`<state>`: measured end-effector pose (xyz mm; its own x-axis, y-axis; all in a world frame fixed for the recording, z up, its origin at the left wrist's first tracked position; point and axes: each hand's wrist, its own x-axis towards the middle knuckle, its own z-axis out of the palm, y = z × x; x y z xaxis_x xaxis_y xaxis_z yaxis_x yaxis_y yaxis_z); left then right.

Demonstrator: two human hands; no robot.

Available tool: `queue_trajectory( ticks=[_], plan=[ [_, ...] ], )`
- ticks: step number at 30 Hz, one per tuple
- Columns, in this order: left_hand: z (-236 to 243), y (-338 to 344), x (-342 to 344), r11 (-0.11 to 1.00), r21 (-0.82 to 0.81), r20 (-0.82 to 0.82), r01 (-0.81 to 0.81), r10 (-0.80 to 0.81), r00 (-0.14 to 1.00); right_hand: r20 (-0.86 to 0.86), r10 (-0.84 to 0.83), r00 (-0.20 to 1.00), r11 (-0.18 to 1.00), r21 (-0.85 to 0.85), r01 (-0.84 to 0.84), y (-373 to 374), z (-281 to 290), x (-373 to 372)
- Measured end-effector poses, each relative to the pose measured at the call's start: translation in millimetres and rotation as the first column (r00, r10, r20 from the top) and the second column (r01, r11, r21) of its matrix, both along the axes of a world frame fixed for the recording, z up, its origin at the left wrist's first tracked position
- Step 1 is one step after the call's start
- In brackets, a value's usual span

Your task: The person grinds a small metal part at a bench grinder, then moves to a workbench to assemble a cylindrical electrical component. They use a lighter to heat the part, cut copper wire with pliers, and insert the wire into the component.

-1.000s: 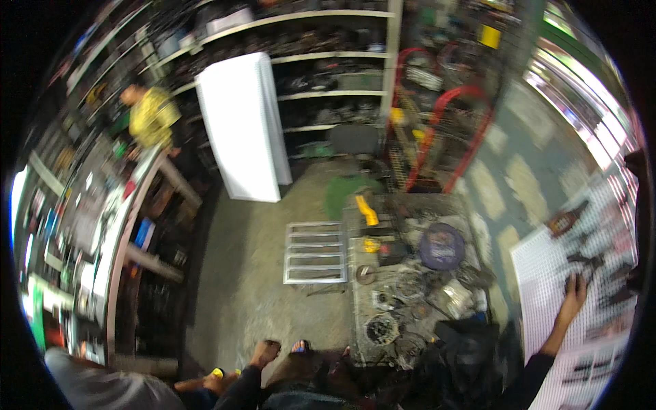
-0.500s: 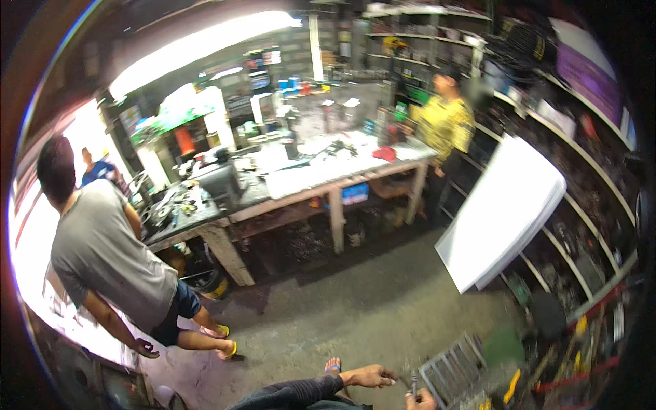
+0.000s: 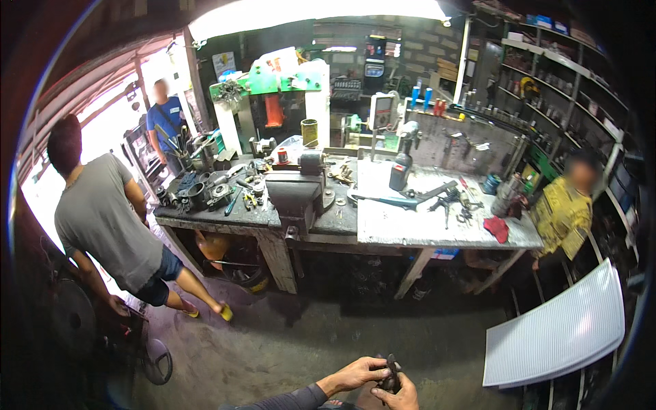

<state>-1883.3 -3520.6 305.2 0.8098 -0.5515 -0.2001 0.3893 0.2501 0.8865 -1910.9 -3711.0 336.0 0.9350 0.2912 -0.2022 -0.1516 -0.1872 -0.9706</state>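
Low in the view, my left hand and my right hand are close together. Both have their fingers closed around a small dark metal part, whose exact kind I cannot make out. Its upper end sticks up between the fingers, and the rest is partly covered by them. A dark sleeve covers my left forearm. Below and beside the hands lies the grey concrete floor.
Ahead, a workbench carries a vise, loose metal parts and a red cloth. One person in grey is at left, another in blue behind, a third in yellow at right beside shelves. A white ribbed sheet stands near right.
My view has swung right to left against the room no further than the bench, now centred. My hands, apart before, have come together on the dark part. The person in grey has stepped.
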Motion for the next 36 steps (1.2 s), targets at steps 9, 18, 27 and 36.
queue_trajectory(
  ticks=[9,18,27,36],
  plan=[
    [70.2,81.7,153.1,0.957,-0.063,0.086,-0.283,0.288,0.954,-0.289,0.634,0.717,0.769,0.336,-0.544,52.9,42.5,253.0],
    [150.5,182.7,268.4,0.103,0.293,0.658,-0.950,0.699,0.279,-0.167,0.682,0.712,0.728,0.242,-0.641,154.4,92.0,425.2],
    [174.2,278.1,398.0,-0.251,0.075,0.984,-0.965,0.178,0.030,-0.028,0.542,0.840,0.836,0.117,-0.535,229.0,131.6,510.2],
    [161.7,278.1,419.9,-0.392,0.144,0.984,-0.909,0.156,0.089,-0.166,0.708,0.687,0.699,0.025,-0.715,280.8,149.3,596.3]
  ],
)
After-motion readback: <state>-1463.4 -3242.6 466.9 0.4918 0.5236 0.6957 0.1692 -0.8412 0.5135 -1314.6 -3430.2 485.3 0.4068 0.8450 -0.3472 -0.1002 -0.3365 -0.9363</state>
